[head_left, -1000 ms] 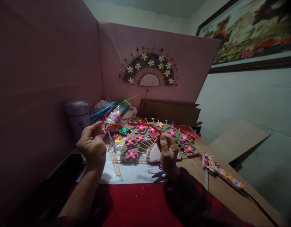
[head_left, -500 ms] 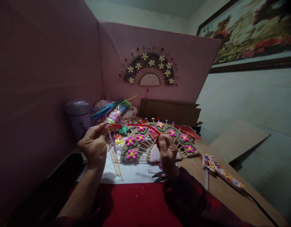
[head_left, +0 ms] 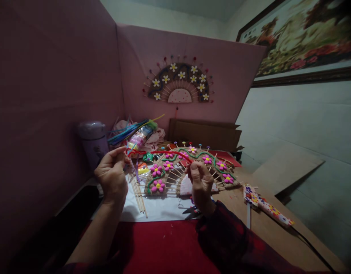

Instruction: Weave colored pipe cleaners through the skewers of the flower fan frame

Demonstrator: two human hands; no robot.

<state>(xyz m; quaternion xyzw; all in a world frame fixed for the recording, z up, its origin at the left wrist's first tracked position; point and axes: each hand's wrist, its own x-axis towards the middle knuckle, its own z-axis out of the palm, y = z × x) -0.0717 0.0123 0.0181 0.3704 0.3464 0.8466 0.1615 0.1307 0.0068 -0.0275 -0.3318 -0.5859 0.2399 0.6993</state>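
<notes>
Between my hands is a red pipe cleaner (head_left: 172, 152), fuzzy and bent. My right hand (head_left: 200, 182) pinches its right end, and from there it arches leftward. At my left hand (head_left: 112, 175) the red stem is wavy, held in the pinched fingertips. A small break shows between the wavy part and the arched part; whether they join I cannot tell. Behind and below lies a twine-wrapped half-round fan (head_left: 149, 182) with pink flowers, green wavy stems and coloured knobs on stick ends. My right hand is in front of its pale dotted centre and hides part of it.
Black-bladed scissors (head_left: 191, 213) lie by my right wrist. Thin wooden sticks (head_left: 139, 198) rest at left, near clay packets (head_left: 142, 168). A flower-patterned glue gun (head_left: 267, 207) with its cord is at right. A lilac flask (head_left: 92, 140) stands back left; a similar fan (head_left: 161, 76) hangs behind.
My left hand has turned slightly and its fingers have shifted a little left on the red pipe cleaner. My right hand keeps its pinch. The whole view has drifted a little.
</notes>
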